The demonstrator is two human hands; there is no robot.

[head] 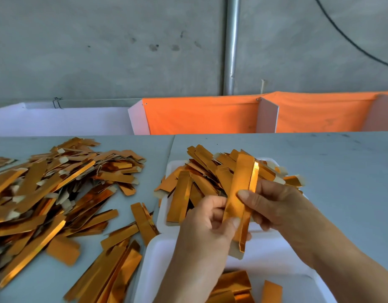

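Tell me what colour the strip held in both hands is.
The strip is shiny metallic orange-gold, best seen in the head view.

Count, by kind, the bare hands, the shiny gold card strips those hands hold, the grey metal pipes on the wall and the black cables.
Bare hands: 2, the left hand and the right hand
Held shiny gold card strip: 1
Upright grey metal pipe: 1
Thin black cable: 1
Total: 5

The strip (241, 178) between the left hand (201, 228) and right hand (274, 204) is gleaming as glossy gold foil, its end showing matt buff card. The pile (46, 193) left of them is shining alike. The tray (167, 254) beneath is looking matt white, perhaps foam. Cloth (199, 117) beyond is hanging matt orange.
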